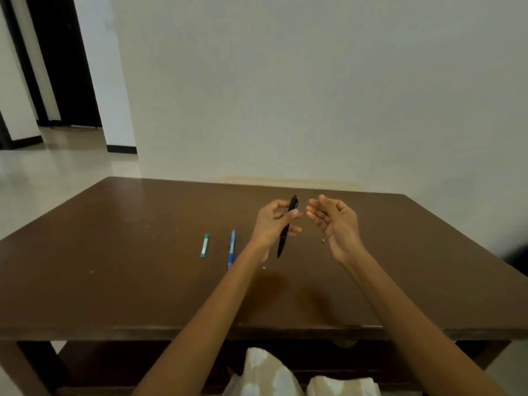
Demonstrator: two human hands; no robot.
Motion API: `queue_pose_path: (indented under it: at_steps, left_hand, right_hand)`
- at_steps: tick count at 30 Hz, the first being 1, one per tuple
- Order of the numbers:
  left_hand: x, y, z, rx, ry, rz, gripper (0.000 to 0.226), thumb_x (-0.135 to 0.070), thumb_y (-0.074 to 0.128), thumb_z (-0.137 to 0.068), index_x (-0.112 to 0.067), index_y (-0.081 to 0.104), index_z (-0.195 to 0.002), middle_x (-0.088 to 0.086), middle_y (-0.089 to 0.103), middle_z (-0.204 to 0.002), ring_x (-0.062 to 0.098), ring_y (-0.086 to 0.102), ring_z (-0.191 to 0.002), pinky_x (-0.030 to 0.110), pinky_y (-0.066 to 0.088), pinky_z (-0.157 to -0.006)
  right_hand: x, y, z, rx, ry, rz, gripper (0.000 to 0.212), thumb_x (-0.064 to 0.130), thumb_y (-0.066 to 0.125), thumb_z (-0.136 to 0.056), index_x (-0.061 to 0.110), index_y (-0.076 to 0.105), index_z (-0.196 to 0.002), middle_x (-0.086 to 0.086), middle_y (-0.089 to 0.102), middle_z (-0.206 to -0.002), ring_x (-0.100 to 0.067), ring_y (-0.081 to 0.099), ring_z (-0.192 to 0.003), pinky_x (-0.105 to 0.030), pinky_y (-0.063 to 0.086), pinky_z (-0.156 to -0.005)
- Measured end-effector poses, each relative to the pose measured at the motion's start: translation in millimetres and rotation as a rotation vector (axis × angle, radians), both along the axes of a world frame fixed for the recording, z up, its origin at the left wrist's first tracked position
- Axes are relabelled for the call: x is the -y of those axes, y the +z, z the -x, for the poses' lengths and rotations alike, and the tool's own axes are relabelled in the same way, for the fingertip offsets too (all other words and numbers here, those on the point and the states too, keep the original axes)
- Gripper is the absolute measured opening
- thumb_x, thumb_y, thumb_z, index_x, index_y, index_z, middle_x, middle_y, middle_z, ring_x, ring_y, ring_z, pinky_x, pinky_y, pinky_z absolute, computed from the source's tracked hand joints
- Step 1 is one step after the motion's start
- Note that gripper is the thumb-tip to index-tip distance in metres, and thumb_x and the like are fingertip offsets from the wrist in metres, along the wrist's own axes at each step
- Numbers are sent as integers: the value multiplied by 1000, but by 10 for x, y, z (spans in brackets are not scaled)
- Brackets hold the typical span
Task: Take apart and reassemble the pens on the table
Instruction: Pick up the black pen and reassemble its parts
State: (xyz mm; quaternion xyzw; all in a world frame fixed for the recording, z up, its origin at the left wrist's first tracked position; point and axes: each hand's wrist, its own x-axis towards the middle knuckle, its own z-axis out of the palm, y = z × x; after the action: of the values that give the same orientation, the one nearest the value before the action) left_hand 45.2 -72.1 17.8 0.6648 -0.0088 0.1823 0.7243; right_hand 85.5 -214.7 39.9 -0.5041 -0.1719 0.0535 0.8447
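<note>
My left hand (271, 224) is raised above the brown table (143, 252) and grips a black pen (286, 230), which points nearly upright with its tip down. To the right of it, a short gap away, my right hand (334, 221) is held palm up with the fingers loosely curled; I see nothing in it. A blue pen (231, 248) lies on the table left of my left forearm. Further left lies a green and white pen (205, 245). A tiny pale piece (323, 240) rests on the table beside my right hand.
Another small pale speck (264, 268) lies near my left wrist. The table stands against a white wall (314, 95). A doorway (57, 67) opens at the far left. Patterned cloth on my lap (265, 375) shows below the table's front edge.
</note>
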Motion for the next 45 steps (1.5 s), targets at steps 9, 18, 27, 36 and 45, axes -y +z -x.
queue_pose_path:
  at_steps: [9,18,27,36,45]
  left_hand:
    - [21,-53,-5,268,191,-96,18,-15,69,-82,-27,67,-96,-2,72,-86,15,70,-78,28,57,-76]
    - [-69,-140,-30,293,231,-128,22,-14,70,-81,-32,66,-93,-6,72,-83,10,69,-78,22,55,-73]
    - [-105,-143,-20,312,268,-184,22,-16,69,-82,-35,65,-94,-9,71,-83,7,68,-78,21,55,-73]
    - [-95,-157,0,323,292,-263,24,-14,68,-82,-35,63,-94,-14,68,-85,1,66,-81,16,53,-74]
    - [-97,-167,-14,327,298,-279,26,-15,68,-82,-39,63,-93,-15,69,-84,1,66,-80,16,53,-72]
  right_hand:
    - [-174,253,75,177,-35,91,13,15,64,-88,3,64,-91,-9,72,-86,-19,70,-83,-21,55,-69]
    - [-227,162,-23,204,31,167,10,13,67,-85,4,64,-89,-11,72,-86,-20,70,-86,-24,56,-73]
    - [-272,102,-39,223,52,132,10,17,66,-85,7,65,-88,-9,72,-85,-20,70,-84,-25,57,-72]
    - [-227,95,-39,250,37,193,9,15,68,-84,6,67,-87,-8,72,-81,-19,71,-80,-24,57,-71]
    - [-202,128,-15,276,23,333,10,14,70,-82,7,71,-88,-8,74,-82,-20,71,-81,-23,57,-72]
